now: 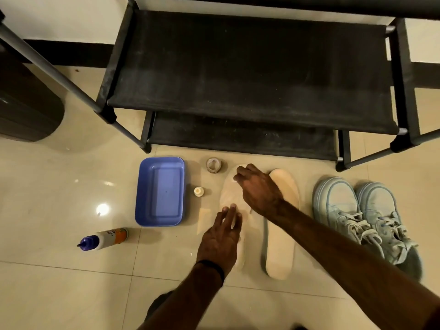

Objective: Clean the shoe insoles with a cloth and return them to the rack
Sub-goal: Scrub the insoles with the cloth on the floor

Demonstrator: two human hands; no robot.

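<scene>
Two cream insoles lie side by side on the tiled floor in front of the black shoe rack. The right insole lies bare. A pale cloth is spread over the front of the left insole, of which only the heel end shows. My right hand reaches across with curled fingers pinching the cloth at the toe end. My left hand lies flat on the middle of the left insole, fingers stretched forward.
A blue plastic tray, a tape roll and a small white cap are left of the insoles. A bottle with a purple cap lies further left. Pale blue sneakers stand on the right, and a dark bin at far left.
</scene>
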